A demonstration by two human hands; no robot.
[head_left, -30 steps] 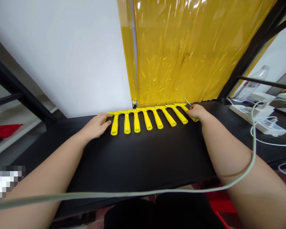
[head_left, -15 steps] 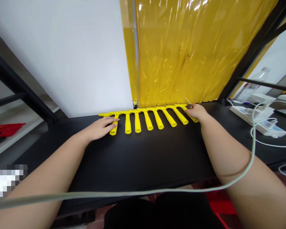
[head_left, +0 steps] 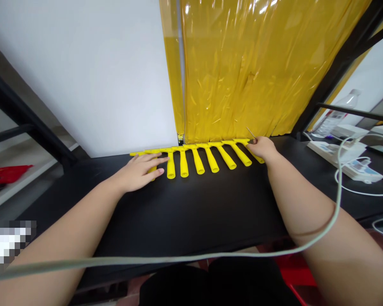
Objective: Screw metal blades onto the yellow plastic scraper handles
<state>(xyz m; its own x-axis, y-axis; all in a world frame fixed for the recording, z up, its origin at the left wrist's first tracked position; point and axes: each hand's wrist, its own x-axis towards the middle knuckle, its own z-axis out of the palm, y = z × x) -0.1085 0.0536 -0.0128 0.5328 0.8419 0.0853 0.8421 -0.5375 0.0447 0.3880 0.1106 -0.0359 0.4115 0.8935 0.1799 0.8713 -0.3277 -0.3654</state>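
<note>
Several yellow T-shaped plastic handles [head_left: 198,162] lie side by side in a row, with hollow round ends toward me and crosspieces along the back edge of the black table [head_left: 185,212]. My left hand [head_left: 142,171] rests over the leftmost handle, fingers spread and the thumb apart, hiding most of it. At the row's right end my right hand [head_left: 264,149] has its fingers closed around a thin metal rod [head_left: 250,132], whose tip points up and left. That hand also covers part of the rightmost handle; whether it grips this too I cannot tell.
Behind the row are a white panel [head_left: 92,76] and a yellow plastic curtain [head_left: 242,76]. White power strips [head_left: 347,159] and a clear bottle [head_left: 338,112] stand at the right. A pale cable [head_left: 210,255] hangs across in front of my arms.
My left hand has shifted right, over the leftmost handle, with its fingers reaching toward the second. The rod in my right hand has tilted slightly; that hand stays in nearly the same place.
</note>
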